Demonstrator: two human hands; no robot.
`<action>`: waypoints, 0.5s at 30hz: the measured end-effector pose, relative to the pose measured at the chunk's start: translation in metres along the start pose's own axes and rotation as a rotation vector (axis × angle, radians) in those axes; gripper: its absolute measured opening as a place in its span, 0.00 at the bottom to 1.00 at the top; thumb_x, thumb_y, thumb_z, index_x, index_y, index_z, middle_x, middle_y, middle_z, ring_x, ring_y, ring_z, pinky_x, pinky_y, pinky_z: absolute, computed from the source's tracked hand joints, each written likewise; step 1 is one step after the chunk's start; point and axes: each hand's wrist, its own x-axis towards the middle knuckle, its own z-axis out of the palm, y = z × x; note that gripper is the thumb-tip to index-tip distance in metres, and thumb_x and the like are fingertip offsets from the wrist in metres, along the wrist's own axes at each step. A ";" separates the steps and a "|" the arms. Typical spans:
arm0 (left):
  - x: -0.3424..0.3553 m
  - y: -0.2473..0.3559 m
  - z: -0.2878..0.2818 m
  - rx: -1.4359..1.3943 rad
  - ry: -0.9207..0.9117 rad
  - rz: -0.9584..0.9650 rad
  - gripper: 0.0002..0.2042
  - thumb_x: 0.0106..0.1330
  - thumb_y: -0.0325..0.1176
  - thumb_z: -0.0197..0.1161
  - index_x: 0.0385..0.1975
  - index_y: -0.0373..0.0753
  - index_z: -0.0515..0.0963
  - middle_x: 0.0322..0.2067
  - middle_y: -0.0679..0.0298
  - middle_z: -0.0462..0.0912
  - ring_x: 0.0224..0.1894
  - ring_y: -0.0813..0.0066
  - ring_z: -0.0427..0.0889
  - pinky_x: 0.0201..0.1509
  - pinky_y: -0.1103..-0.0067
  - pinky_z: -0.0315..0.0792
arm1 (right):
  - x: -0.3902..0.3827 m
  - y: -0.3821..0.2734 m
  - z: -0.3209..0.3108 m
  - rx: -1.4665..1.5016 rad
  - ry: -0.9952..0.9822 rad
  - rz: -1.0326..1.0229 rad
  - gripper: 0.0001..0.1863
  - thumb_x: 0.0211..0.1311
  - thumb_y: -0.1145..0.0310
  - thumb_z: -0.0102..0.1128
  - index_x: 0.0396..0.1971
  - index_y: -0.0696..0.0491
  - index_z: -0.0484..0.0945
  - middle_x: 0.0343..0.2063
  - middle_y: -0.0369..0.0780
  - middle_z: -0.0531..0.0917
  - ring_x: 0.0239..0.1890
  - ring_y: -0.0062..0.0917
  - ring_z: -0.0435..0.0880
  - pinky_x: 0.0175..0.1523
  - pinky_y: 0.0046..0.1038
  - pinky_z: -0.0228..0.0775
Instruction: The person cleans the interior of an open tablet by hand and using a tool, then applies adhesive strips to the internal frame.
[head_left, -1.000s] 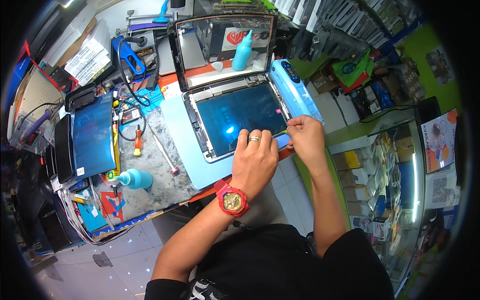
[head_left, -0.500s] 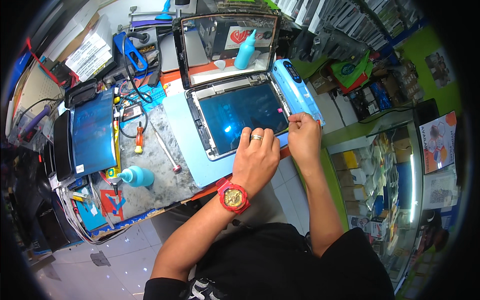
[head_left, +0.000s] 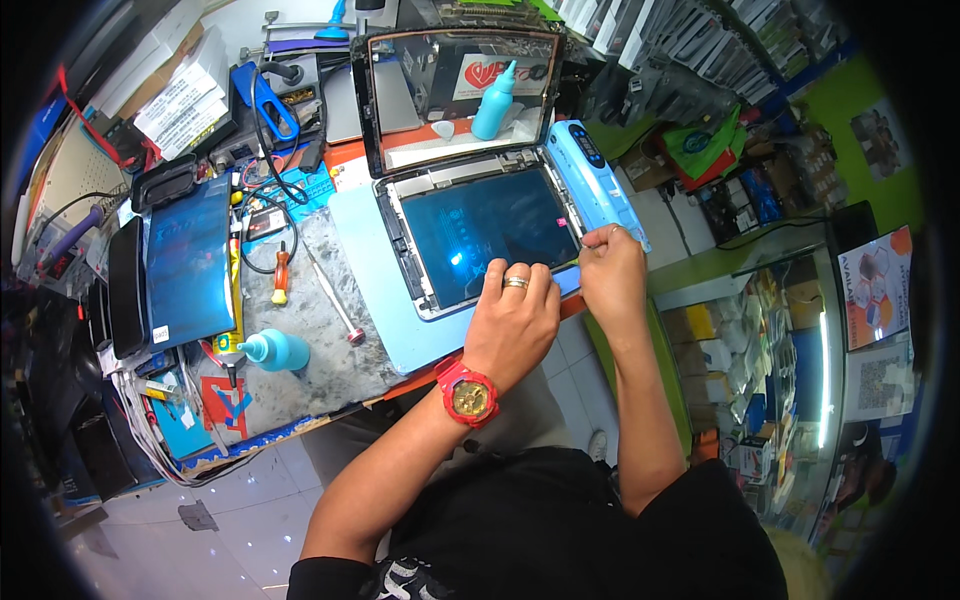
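A tablet (head_left: 428, 306) lies opened on a light blue mat (head_left: 372, 290). Its dark display (head_left: 480, 235) sits in the body, and the glass panel (head_left: 378, 110) stands raised along the far side. My left hand (head_left: 515, 315), with a ring and a red watch on its wrist, is closed over the tablet's near edge, fingertips at the display. At the near right corner my right hand (head_left: 612, 270) is closed in a pinch. What lies between its fingertips is too small or hidden to make out.
Beyond the glass stands a light blue bottle (head_left: 492, 105); another bottle (head_left: 275, 350) is at the left. A screwdriver (head_left: 335, 295) and an orange-handled tool (head_left: 280, 275) lie beside the mat. A blue device (head_left: 595, 180) borders the tablet's right. Dark panels (head_left: 185, 265) fill the far left.
The view has shifted very slightly. Both hands stay almost in place at the tablet's near edge and corner, with only a small change in my left fingers.
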 end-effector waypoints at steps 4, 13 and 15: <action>0.000 -0.001 -0.001 -0.004 0.012 -0.012 0.05 0.65 0.32 0.62 0.32 0.40 0.82 0.36 0.60 0.77 0.44 0.62 0.80 0.66 0.59 0.72 | 0.003 0.000 0.006 -0.147 0.067 -0.123 0.07 0.62 0.80 0.64 0.39 0.63 0.86 0.31 0.53 0.91 0.36 0.45 0.92 0.52 0.43 0.82; 0.001 -0.001 -0.005 -0.023 -0.051 -0.024 0.10 0.68 0.31 0.63 0.43 0.35 0.86 0.37 0.61 0.79 0.44 0.63 0.81 0.66 0.59 0.74 | 0.005 0.006 -0.001 -0.064 0.042 -0.019 0.07 0.62 0.80 0.63 0.39 0.62 0.84 0.32 0.55 0.90 0.40 0.54 0.91 0.53 0.47 0.81; 0.001 0.000 -0.003 -0.029 -0.047 -0.021 0.10 0.68 0.31 0.62 0.43 0.35 0.86 0.38 0.61 0.79 0.45 0.63 0.81 0.66 0.59 0.74 | 0.009 0.001 -0.001 -0.181 0.087 -0.071 0.07 0.62 0.80 0.64 0.39 0.62 0.84 0.33 0.55 0.90 0.41 0.54 0.91 0.53 0.47 0.81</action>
